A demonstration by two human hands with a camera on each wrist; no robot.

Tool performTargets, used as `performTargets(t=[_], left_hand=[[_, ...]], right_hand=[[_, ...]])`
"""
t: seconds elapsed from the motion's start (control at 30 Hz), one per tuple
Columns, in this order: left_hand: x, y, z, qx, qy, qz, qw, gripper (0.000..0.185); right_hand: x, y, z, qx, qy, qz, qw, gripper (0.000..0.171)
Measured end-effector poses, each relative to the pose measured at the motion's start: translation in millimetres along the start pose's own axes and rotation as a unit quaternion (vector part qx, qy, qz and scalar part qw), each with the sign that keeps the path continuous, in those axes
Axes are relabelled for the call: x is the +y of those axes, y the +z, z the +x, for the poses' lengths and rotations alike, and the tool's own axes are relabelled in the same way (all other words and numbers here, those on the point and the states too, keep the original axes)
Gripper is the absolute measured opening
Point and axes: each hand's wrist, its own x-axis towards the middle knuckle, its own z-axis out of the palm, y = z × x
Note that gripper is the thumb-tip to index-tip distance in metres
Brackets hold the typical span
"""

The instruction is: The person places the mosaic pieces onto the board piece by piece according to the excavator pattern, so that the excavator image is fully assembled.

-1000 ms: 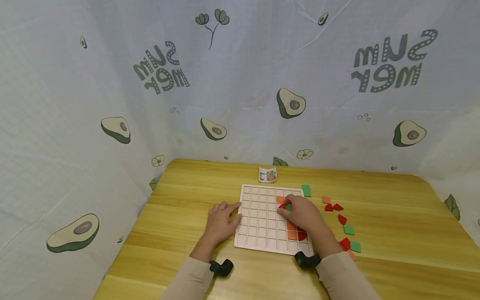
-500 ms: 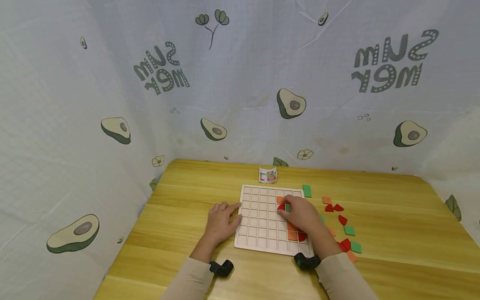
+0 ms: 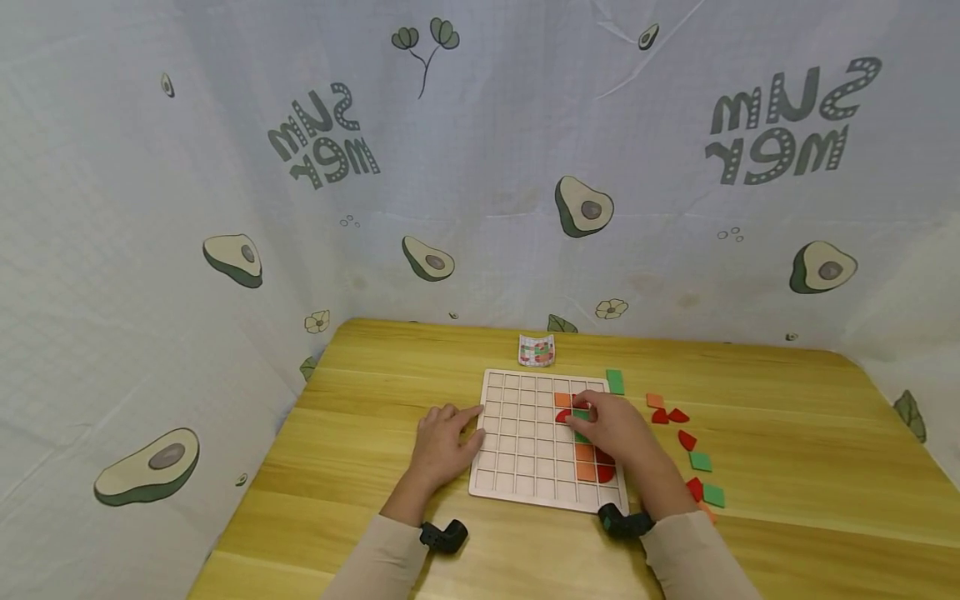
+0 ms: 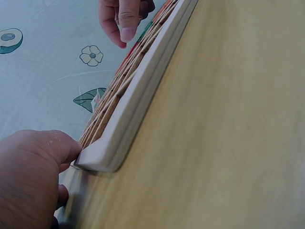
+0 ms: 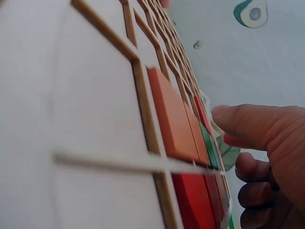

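A pale wooden grid board [image 3: 517,450] lies on the table. My left hand [image 3: 441,446] rests at its left edge, index finger and thumb extended against the rim; in the left wrist view the thumb [image 4: 66,147] touches the board's corner. Above the right part of the grid is my right hand [image 3: 615,427], thumb and index finger parted with nothing between them. Below its fingertips lie a green tile [image 3: 582,430] and a red rounded piece [image 3: 563,416]. An orange tile [image 3: 562,400] sits just beyond. Orange tiles [image 3: 586,462] and a red piece [image 3: 606,472] fill cells nearer me.
Right of the board lie several loose pieces: green squares [image 3: 700,462], red wedges [image 3: 687,439] and an orange square [image 3: 655,401]. A green tile [image 3: 615,382] lies by the top right corner. Behind the board is a small patterned card [image 3: 536,351]. A printed curtain [image 3: 480,167] hangs behind.
My right hand has shifted slightly right, and its thumb and index finger have drawn back, showing more of the green tile and red piece. My left hand stays in place.
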Motion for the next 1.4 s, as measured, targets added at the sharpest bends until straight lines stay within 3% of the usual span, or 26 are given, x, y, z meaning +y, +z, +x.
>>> performTargets(t=[0.27, 0.53, 0.83, 1.23, 1.4], left_hand=[[0.1, -0.4, 0.3, 0.002, 0.001, 0.004, 1.0000, 0.042], [-0.3, 0.2, 0.9, 0.001, -0.003, 0.007, 1.0000, 0.042], [0.9, -0.1, 1.4, 0.002, -0.002, 0.004, 1.0000, 0.042], [1.6, -0.5, 0.2, 0.002, 0.001, 0.000, 1.0000, 0.042], [0.9, -0.3, -0.5, 0.003, 0.000, -0.002, 1.0000, 0.042]], right_hand=[[28.6, -18.1, -0.7, 0.020, 0.029, 0.021, 0.999, 0.042], [55.9, -31.2, 11.2, 0.026, 0.058, -0.017, 0.998, 0.042], [59.9, -29.9, 16.4, 0.014, 0.068, -0.064, 0.996, 0.053], [63.6, -36.7, 9.1, 0.004, 0.065, -0.044, 0.997, 0.039], [60.7, -40.5, 3.9, 0.002, 0.071, -0.028, 0.997, 0.041]])
